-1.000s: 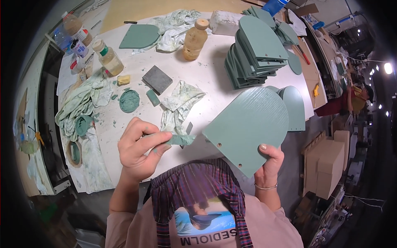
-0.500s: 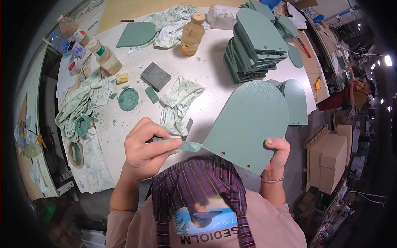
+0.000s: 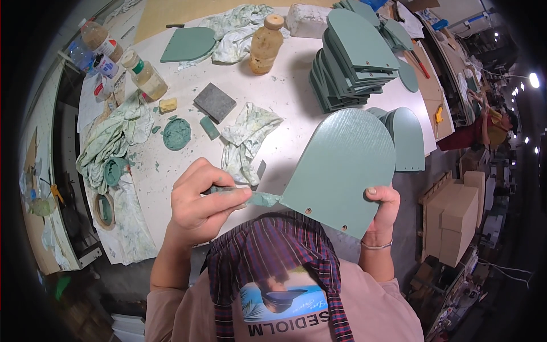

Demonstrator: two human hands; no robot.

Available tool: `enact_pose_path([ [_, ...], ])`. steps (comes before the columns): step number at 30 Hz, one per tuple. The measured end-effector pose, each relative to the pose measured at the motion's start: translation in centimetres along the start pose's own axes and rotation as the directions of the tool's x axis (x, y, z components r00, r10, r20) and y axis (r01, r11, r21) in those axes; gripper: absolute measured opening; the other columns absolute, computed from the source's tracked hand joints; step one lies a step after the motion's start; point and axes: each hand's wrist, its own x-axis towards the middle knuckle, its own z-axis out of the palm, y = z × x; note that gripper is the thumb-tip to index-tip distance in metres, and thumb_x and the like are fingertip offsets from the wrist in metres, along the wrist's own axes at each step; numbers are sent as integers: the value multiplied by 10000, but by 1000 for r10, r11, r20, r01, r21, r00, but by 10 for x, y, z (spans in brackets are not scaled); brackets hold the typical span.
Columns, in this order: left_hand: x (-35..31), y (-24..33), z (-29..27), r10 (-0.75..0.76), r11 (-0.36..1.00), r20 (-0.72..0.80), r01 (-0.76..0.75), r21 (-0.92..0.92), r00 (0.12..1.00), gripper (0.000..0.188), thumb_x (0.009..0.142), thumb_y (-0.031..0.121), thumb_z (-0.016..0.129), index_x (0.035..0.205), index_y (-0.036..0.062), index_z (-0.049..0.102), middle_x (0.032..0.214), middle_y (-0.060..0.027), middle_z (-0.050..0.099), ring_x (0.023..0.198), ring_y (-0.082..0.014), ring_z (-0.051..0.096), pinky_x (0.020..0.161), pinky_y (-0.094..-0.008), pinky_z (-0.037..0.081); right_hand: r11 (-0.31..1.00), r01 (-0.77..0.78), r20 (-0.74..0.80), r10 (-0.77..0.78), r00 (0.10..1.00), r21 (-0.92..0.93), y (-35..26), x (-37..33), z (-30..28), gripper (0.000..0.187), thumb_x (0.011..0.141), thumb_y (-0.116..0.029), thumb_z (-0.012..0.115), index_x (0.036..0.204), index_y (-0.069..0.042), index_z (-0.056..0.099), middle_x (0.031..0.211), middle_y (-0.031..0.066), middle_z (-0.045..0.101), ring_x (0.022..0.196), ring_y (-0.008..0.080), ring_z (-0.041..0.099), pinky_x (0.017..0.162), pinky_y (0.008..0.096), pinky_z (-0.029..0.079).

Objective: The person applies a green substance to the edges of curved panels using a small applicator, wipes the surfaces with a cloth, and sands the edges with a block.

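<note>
My left hand point(image 3: 200, 200) is closed around a putty knife point(image 3: 263, 199) smeared with green filler. The blade's tip touches the left lower corner of a green, round-topped panel point(image 3: 345, 159). My right hand point(image 3: 383, 212) grips that panel by its right edge, thumb on the face and the other fingers hidden behind it. Two small holes show along the panel's lower edge. Beyond my left hand, on the white table point(image 3: 285, 128), are a round dish of green filler point(image 3: 176, 134), a small green block point(image 3: 209, 128), a dark grey block point(image 3: 215, 102) and a stained rag point(image 3: 246, 139).
A tall stack of green panels point(image 3: 359, 48) stands at the back right, with more panels point(image 3: 408, 139) at the table's right edge. Bottles point(image 3: 266, 45) stand at the back and left. Cardboard boxes point(image 3: 453, 222) sit right of the table; another person point(image 3: 487, 125) is farther off.
The panel has tilted slightly, and a sheen now shows over its upper face. My left hand has shifted up a little, its blade still at the panel's corner.
</note>
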Motion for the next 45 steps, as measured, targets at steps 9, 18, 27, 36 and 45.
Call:
enact_pose_path([
  [9,1,1,-1,19,1000,30,-19,16,999,301,569,26,792,861,83,746,741,-42,586,634,-199,488,542,-294,363,1000,5,-96,-3,995,20,0,-1,15,678,636,-7,515,1298,93,410,1115,238,584,957,362,646,881,441,557],
  [18,2,0,-1,22,1000,48,-23,6,999,292,576,42,791,861,85,746,735,-38,583,632,-197,487,543,-296,355,999,-54,8,54,998,-1,-3,8,9,690,631,-13,512,1304,94,403,1133,247,578,976,370,641,896,447,549],
  [27,2,1,-4,10,1000,49,-11,5,999,288,576,51,794,858,83,744,739,-41,588,632,-199,487,542,-299,352,997,-49,-109,42,993,-56,-1,8,12,802,587,-66,532,1352,100,359,1193,278,550,1058,408,605,959,478,510],
  [36,4,3,-4,23,1000,50,-23,-6,998,302,565,12,758,855,94,747,747,-38,589,628,-198,491,531,-289,368,996,-77,-89,74,993,-32,0,10,11,829,567,-74,533,1357,104,356,1209,288,543,1075,428,595,971,492,500],
  [45,3,3,-4,35,999,71,-34,-16,997,290,585,51,789,869,86,742,744,-39,596,631,-199,488,546,-297,355,990,-133,46,135,990,-47,-6,14,0,821,566,-52,547,1350,107,361,1190,284,552,1044,424,610,950,492,515],
])
